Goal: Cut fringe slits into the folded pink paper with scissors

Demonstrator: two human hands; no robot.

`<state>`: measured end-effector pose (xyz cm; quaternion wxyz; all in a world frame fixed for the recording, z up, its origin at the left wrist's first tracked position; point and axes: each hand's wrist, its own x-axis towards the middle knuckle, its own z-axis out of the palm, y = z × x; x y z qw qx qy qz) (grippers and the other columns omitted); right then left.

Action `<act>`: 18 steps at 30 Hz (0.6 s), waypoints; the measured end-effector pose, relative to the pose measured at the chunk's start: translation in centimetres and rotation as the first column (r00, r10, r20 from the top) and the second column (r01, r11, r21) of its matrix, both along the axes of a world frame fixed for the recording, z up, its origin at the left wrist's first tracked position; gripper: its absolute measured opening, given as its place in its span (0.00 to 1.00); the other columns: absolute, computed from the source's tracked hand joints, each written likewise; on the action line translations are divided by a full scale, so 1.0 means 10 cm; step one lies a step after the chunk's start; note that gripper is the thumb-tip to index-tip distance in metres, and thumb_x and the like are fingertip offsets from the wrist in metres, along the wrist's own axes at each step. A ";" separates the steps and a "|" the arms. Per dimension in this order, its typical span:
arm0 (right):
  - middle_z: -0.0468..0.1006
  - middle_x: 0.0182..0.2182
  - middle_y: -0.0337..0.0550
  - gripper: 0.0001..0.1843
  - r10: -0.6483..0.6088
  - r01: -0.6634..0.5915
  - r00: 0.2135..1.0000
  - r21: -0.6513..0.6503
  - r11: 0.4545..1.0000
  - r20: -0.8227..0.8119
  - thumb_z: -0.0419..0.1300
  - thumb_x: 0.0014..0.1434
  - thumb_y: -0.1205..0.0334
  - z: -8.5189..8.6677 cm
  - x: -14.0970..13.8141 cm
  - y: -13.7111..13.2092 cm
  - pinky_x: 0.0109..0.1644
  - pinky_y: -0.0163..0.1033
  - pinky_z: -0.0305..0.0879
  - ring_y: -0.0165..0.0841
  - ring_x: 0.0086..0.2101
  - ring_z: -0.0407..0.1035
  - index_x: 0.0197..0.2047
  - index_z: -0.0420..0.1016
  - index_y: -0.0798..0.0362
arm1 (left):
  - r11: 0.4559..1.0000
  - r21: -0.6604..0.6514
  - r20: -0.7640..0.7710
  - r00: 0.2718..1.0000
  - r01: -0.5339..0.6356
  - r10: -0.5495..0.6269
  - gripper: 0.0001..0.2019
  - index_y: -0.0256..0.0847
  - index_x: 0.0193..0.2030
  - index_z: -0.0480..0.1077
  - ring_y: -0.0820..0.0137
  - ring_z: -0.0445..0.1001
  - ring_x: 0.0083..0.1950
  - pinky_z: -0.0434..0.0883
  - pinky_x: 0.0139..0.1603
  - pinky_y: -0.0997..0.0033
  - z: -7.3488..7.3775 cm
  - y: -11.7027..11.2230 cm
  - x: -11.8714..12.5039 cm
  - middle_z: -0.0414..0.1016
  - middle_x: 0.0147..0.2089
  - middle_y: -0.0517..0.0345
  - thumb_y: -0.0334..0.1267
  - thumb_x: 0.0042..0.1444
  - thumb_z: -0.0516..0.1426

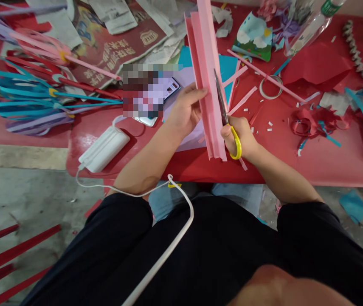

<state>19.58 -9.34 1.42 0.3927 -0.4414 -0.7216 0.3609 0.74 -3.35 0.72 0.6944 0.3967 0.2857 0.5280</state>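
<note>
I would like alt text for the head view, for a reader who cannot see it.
A person's left hand holds folded pink paper; the right hand holds yellow-handled scissors at the paper's edge, above a red table strewn with paper scraps. Bundles of looped, coloured paper strips are at the left.

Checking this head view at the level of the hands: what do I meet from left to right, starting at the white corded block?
White corded block → left hand → pink folded paper → yellow-handled scissors → pale ring → red curled strips.
</note>
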 end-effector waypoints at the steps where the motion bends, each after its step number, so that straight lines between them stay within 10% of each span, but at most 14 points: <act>1: 0.51 0.21 0.32 0.45 0.004 -0.004 1.000 0.007 1.000 0.002 0.49 0.68 0.08 -0.01 0.00 0.01 0.28 0.44 0.47 0.29 0.23 0.48 0.29 0.51 0.44 | 1.000 -0.005 -0.012 1.000 -0.013 0.013 0.09 0.48 0.43 0.84 0.53 0.90 0.56 0.89 0.61 0.53 -0.01 0.00 0.01 0.88 0.43 0.54 0.49 0.71 0.69; 11: 0.62 0.23 0.36 0.46 0.019 -0.023 0.998 -0.058 0.998 -0.056 0.51 0.64 0.06 -0.08 0.06 0.04 0.30 0.45 0.50 0.33 0.26 0.57 0.32 0.59 0.45 | 0.999 -0.030 -0.110 0.993 0.025 -0.028 0.13 0.43 0.43 0.81 0.51 0.92 0.46 0.89 0.43 0.60 -0.06 -0.07 0.08 0.88 0.40 0.53 0.48 0.64 0.75; 18: 0.59 0.23 0.35 0.46 -0.044 0.040 0.997 -0.061 0.997 -0.063 0.47 0.68 0.07 -0.12 0.01 0.00 0.30 0.44 0.50 0.32 0.26 0.55 0.31 0.58 0.45 | 0.999 -0.041 -0.107 0.994 0.016 -0.020 0.15 0.46 0.43 0.81 0.46 0.91 0.56 0.90 0.55 0.51 -0.12 -0.05 0.07 0.88 0.41 0.57 0.49 0.61 0.78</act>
